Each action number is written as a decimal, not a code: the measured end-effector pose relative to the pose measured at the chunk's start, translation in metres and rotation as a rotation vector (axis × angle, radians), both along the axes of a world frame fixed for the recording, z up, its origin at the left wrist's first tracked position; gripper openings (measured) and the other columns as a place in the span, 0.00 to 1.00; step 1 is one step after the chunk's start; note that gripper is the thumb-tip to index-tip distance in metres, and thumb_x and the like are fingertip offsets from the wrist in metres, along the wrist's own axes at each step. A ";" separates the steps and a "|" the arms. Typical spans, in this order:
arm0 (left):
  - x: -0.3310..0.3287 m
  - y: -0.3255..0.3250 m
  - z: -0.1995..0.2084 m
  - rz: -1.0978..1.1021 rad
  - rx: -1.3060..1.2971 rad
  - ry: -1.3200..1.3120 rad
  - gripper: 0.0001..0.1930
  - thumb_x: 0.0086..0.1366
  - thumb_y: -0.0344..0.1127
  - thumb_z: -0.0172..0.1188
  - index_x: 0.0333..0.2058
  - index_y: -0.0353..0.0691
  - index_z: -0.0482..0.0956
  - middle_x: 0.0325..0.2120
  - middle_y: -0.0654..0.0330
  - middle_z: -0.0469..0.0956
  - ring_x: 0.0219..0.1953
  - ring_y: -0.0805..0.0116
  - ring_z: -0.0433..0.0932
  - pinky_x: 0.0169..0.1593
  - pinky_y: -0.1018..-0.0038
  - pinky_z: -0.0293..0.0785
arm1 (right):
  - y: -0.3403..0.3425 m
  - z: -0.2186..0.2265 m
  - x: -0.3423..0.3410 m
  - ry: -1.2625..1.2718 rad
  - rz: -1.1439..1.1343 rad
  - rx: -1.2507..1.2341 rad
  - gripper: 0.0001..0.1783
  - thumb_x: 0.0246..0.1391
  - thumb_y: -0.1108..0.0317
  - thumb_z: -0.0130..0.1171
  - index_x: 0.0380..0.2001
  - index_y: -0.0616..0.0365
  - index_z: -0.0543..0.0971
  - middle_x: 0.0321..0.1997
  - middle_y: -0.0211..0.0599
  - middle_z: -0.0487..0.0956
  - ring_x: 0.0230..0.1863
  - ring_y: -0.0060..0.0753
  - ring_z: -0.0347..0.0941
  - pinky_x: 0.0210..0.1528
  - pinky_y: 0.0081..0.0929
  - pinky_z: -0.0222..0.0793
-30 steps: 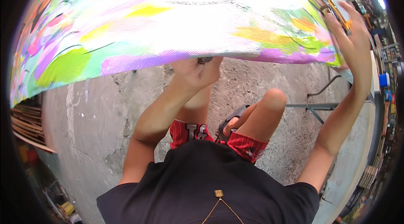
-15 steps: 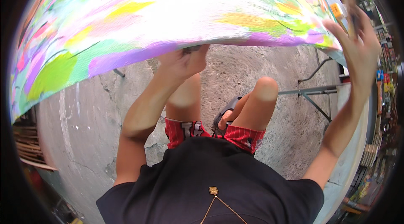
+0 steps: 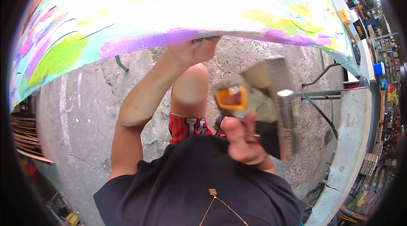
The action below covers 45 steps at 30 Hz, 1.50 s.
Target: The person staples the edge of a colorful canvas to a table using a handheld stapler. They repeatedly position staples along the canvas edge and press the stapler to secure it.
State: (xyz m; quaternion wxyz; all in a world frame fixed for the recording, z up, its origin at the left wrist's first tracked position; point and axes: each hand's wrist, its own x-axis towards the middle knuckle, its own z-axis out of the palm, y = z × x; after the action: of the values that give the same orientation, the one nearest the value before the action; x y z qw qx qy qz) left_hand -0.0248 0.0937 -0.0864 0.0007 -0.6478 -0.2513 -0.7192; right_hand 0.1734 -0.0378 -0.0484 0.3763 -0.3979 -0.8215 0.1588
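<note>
A brightly painted canvas point(image 3: 178, 35) in purple, green, yellow and white spans the upper part of the view, its top washed out by glare. My left hand point(image 3: 193, 51) is curled up against its near edge. Its fingertips are tucked behind the edge, where a small dark bit shows, so what they grip is hidden. Over my lap, my right hand point(image 3: 246, 139) is closed on a tool point(image 3: 254, 94) with a grey body, an orange-rimmed opening and a broad metallic side. Motion blur hides its exact kind.
Grey metal legs point(image 3: 320, 96) stand on the rough concrete floor point(image 3: 85, 137) at the right. A pale bench-like board point(image 3: 347, 137) runs down that side, with cluttered shelves point(image 3: 388, 86) beyond. Small boxes point(image 3: 354, 22) lie by the canvas's right end. Stacked boards point(image 3: 27, 137) are at the left.
My right hand has come from the canvas's right end down to my lap, bringing the orange-rimmed tool into plain view. The left hand has barely moved at the canvas edge.
</note>
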 end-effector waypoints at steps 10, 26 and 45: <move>-0.019 0.028 -0.063 -0.099 -0.143 0.157 0.09 0.60 0.26 0.63 0.39 0.38 0.83 0.33 0.57 0.83 0.35 0.64 0.82 0.39 0.71 0.77 | 0.028 -0.006 -0.063 0.383 0.118 -0.026 0.24 0.47 0.71 0.68 0.45 0.69 0.71 0.42 0.49 0.71 0.40 0.45 0.72 0.39 0.35 0.69; -0.022 0.029 -0.062 -0.093 -0.138 0.165 0.14 0.57 0.28 0.67 0.43 0.37 0.82 0.39 0.55 0.83 0.40 0.62 0.81 0.43 0.69 0.77 | 0.029 -0.020 -0.073 0.418 0.117 -0.019 0.12 0.48 0.76 0.62 0.34 0.67 0.70 0.31 0.44 0.65 0.31 0.44 0.66 0.32 0.37 0.63; -0.001 0.010 0.001 0.092 0.126 -0.044 0.12 0.56 0.27 0.68 0.40 0.33 0.81 0.30 0.60 0.80 0.28 0.75 0.75 0.31 0.78 0.70 | 0.009 -0.044 -0.069 0.588 0.040 -0.070 0.19 0.44 0.69 0.69 0.38 0.68 0.75 0.37 0.48 0.76 0.37 0.47 0.74 0.38 0.37 0.71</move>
State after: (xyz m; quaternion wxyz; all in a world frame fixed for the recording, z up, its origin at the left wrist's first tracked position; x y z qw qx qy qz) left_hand -0.0260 0.1037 -0.0852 0.0692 -0.6184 -0.2350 -0.7467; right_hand 0.1042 -0.0287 -0.0920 0.5810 -0.3312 -0.6789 0.3032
